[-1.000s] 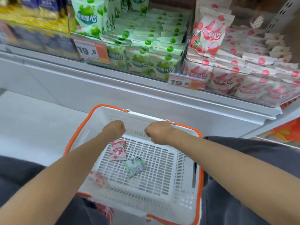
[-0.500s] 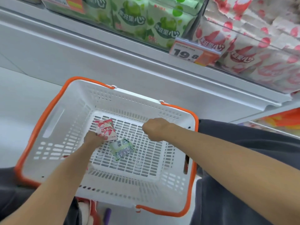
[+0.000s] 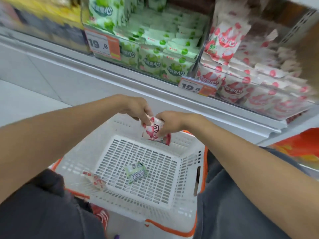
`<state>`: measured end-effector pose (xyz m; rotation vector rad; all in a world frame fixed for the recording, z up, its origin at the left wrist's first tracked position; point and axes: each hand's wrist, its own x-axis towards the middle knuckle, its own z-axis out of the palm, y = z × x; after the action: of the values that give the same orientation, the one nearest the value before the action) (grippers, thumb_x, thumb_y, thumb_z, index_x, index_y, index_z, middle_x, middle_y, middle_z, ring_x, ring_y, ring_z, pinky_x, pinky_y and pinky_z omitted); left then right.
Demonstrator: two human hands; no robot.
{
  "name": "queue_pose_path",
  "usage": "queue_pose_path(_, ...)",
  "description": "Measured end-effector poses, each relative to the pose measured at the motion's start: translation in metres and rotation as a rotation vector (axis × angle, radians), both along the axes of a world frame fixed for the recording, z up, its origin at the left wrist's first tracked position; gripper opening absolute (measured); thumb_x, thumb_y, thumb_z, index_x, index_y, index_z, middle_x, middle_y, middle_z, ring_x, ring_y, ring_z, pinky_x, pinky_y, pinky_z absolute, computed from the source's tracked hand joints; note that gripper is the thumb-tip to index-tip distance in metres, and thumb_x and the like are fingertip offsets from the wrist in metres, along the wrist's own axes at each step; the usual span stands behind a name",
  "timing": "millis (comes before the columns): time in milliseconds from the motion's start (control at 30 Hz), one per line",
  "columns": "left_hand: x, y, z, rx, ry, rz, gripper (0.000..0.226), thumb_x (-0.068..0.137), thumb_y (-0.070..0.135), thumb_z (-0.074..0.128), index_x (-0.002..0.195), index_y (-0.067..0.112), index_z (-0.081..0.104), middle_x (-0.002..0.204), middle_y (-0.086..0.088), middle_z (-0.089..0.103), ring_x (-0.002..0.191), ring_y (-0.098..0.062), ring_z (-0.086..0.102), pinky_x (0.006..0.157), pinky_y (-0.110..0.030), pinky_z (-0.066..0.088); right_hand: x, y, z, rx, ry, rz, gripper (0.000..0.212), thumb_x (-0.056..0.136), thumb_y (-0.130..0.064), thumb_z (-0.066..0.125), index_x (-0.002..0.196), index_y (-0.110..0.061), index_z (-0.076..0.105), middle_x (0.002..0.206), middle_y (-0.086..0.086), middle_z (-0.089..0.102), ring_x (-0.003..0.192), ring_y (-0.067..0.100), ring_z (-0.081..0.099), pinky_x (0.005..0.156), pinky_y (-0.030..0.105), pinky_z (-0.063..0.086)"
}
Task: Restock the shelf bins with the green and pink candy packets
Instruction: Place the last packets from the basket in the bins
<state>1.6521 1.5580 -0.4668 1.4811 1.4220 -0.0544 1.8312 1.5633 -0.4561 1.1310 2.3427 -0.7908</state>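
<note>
Both my hands hold one pink candy packet (image 3: pixel 154 131) above the far end of a white basket (image 3: pixel 188 157) with an orange rim. My left hand (image 3: pixel 136 109) pinches its left edge and my right hand (image 3: pixel 170 120) grips its right side. A green candy packet (image 3: pixel 136 171) lies face down on the basket floor. Another pink packet (image 3: pixel 96 181) lies against the basket's near left wall. On the shelf above, the green packet bin (image 3: pixel 155 49) is on the left and the pink packet bin (image 3: pixel 250 78) is on the right, both holding several packets.
Orange price tags reading 19.8 hang on the bin fronts, one on the green bin (image 3: pixel 103 44) and one on the pink bin (image 3: pixel 196 87). A white shelf ledge (image 3: pixel 120 78) runs below the bins. My knees in dark trousers flank the basket. Yellow packs (image 3: pixel 48 12) fill the bin at far left.
My left hand lifted the pink packet from the basket floor, and my right hand came in and took its other side. The view tilted up toward the shelf.
</note>
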Motion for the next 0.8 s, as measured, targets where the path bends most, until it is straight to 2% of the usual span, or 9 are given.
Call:
queue_pose_path(67,0.002,-0.002,0.031,0.077,-0.101,0.088,0.019,0.087,0.029,0.073,0.099,0.014,0.073,0.085,-0.001,0.07,0.076,-0.007,0.059,0.068,-0.018,0.044,0.009,0.002,0.023,-0.033,0.142,-0.093,0.022,0.084,-0.024,0.073,0.099,-0.015,0.06,0.089,0.0,0.063,0.081,0.019,0.06,0.064,0.027,0.045)
queue_pose_path(133,0.004,-0.009,0.051,0.172,-0.221,0.361,0.037,0.089,0.047,0.066,0.106,0.015,0.068,0.089,0.004,0.068,0.084,-0.01,0.058,0.079,-0.029,0.045,0.019,0.005,0.046,-0.145,0.413,-0.291,0.013,0.088,-0.016,0.069,0.098,-0.01,0.063,0.085,0.002,0.067,0.072,0.013,0.062,0.062,0.02,0.049)
queue_pose_path(200,0.011,-0.015,0.061,0.158,-0.391,0.66,0.043,0.09,0.059,0.056,0.105,0.02,0.064,0.091,0.006,0.068,0.09,-0.009,0.061,0.087,-0.037,0.048,0.025,0.007,0.063,-0.354,0.735,-0.524,0.009,0.092,-0.01,0.063,0.101,-0.013,0.064,0.09,0.003,0.07,0.073,0.01,0.065,0.069,0.02,0.054)
queue_pose_path(300,0.04,-0.018,0.067,0.167,-0.597,0.908,0.045,0.096,0.058,0.043,0.095,0.018,0.063,0.093,-0.002,0.071,0.086,-0.015,0.067,0.08,-0.036,0.057,0.022,0.004,0.076,-0.462,1.028,-0.759,0.009,0.096,-0.015,0.056,0.095,-0.016,0.064,0.087,0.002,0.073,0.076,0.014,0.067,0.084,0.032,0.052)
queue_pose_path(367,0.065,-0.014,0.067,0.351,-0.559,0.996,0.051,0.1,0.054,0.037,0.097,0.014,0.068,0.099,-0.008,0.072,0.09,-0.024,0.068,0.085,-0.041,0.057,0.017,-0.001,0.079,-0.302,1.052,-0.833,0.025,0.099,-0.035,0.05,0.089,-0.02,0.067,0.082,-0.003,0.074,0.073,0.01,0.069,0.084,0.031,0.052)
queue_pose_path(433,0.083,-0.012,0.068,0.574,-0.43,1.027,0.057,0.102,0.049,0.031,0.099,0.008,0.071,0.1,-0.013,0.071,0.096,-0.031,0.065,0.09,-0.042,0.052,0.012,-0.008,0.08,0.044,1.005,-0.801,0.045,0.101,-0.05,0.038,0.079,-0.024,0.067,0.074,-0.008,0.071,0.067,-0.005,0.063,0.07,0.014,0.046)
queue_pose_path(533,0.091,-0.008,0.071,0.772,-0.347,1.018,0.06,0.104,0.046,0.029,0.083,0.003,0.066,0.083,-0.012,0.066,0.085,-0.032,0.06,0.074,-0.039,0.045,0.006,-0.012,0.073,0.35,1.09,-0.788,0.053,0.103,-0.047,0.032,0.058,-0.022,0.047,0.049,-0.013,0.047,0.045,-0.001,0.043,0.05,0.02,0.031)
queue_pose_path(667,0.094,0.003,0.085,0.919,-0.276,0.958,0.054,0.104,0.046,0.03,0.059,0.016,0.038,0.059,0.0,0.043,0.059,-0.02,0.042,0.056,-0.037,0.024,0.004,-0.008,0.072,0.438,1.208,-0.839,0.051,0.102,-0.044,0.036,0.057,-0.021,0.029,0.045,-0.011,0.031,0.044,0.004,0.03,0.048,0.022,0.022)
queue_pose_path(800,0.1,0.017,0.096,1.017,-0.246,0.877,0.056,0.104,0.046,0.033,0.058,0.014,0.039,0.056,-0.002,0.043,0.054,-0.017,0.039,0.051,-0.034,0.025,0.016,0.001,0.084,0.36,1.224,-0.833,0.037,0.099,-0.044,0.047,0.074,-0.017,0.052,0.066,-0.009,0.054,0.056,-0.004,0.047,0.057,0.016,0.037)
